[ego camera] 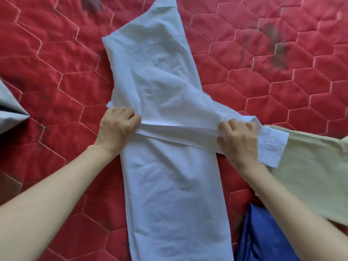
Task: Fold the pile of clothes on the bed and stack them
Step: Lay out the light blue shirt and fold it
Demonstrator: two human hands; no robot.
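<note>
- White shirt (pixel 165 113) lies on the red quilted bed (pixel 56 63), already narrowed into a long strip; collar end at 12 o'clock, hem at 6.
- Left hand (pixel 116 127), at 9 o'clock of the strip's middle: grip curled round the edge of a sleeve band laid across the shirt.
- Right hand (pixel 238 140), at 3 o'clock: grip clenched on the same sleeve near its cuff (pixel 271 147), which sticks out past the shirt's edge onto a pale yellow garment (pixel 310 172).
- Sleeve is pulled fairly taut between the two hands.
- Handling, as judged: thin woven cloth, light, limp, creases readily; won't hold shape unless pressed flat. Cuff and collar look the only stiffer parts.
- Best holds appear to be seams and folded edges, both hands spread wide so the layers don't slide apart.
- Blue cloth (pixel 263 236) at 5 o'clock and grey fabric (pixel 9 106) at 9 o'clock look unfolded.
</note>
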